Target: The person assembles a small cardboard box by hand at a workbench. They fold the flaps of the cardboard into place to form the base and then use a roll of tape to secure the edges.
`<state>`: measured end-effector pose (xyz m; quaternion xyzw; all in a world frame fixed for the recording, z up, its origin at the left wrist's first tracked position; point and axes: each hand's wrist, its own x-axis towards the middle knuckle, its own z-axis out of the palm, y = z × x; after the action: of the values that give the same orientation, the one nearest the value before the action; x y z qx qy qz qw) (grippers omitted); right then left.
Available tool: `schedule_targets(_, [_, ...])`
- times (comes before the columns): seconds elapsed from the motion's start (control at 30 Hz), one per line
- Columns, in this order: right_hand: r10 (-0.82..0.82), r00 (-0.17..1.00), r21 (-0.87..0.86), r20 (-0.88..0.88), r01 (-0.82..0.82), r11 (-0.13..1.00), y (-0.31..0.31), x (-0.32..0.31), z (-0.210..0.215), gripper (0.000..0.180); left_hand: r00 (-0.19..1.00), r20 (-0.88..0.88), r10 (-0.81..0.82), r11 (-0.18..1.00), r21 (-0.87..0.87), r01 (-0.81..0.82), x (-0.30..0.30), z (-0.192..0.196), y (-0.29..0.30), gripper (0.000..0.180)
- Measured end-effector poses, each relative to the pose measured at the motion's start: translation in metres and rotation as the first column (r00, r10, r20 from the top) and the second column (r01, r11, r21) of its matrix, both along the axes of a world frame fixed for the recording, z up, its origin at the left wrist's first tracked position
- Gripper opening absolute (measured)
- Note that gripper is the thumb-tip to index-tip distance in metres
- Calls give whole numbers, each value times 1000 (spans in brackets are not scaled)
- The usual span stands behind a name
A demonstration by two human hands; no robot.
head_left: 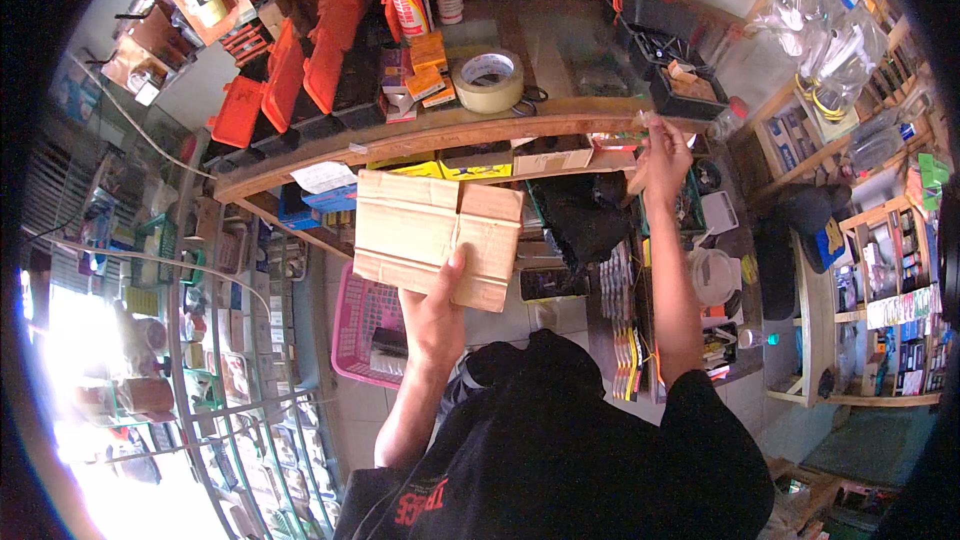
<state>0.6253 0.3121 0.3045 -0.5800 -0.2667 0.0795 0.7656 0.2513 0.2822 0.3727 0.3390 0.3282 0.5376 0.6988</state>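
cardboard box gripped from below by left hand, right hand pinching small packet at counter edge

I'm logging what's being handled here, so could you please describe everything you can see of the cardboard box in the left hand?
The cardboard box is flat, rectangular and plain brown, with creased, worn-looking flaps meeting along a seam on its top face. It looks closed. The left hand holds it up from below, thumb pressed on the top face near the lower edge. It is tilted slightly, held in the air in front of the wooden counter, above a pink basket. Nothing else touches it.
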Motion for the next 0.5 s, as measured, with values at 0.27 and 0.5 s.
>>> schedule_targets(0.27, [-117, 963, -68, 244, 137, 988, 18, 30, -30, 30, 962, -110, 252, 935, 285, -212, 6, 25, 0, 51])
schedule_targets(0.5, [-346, 875, -63, 337, 388, 920, 22, 25, -33, 39, 977, 5, 212, 965, 156, -210, 6, 36, -10, 54])
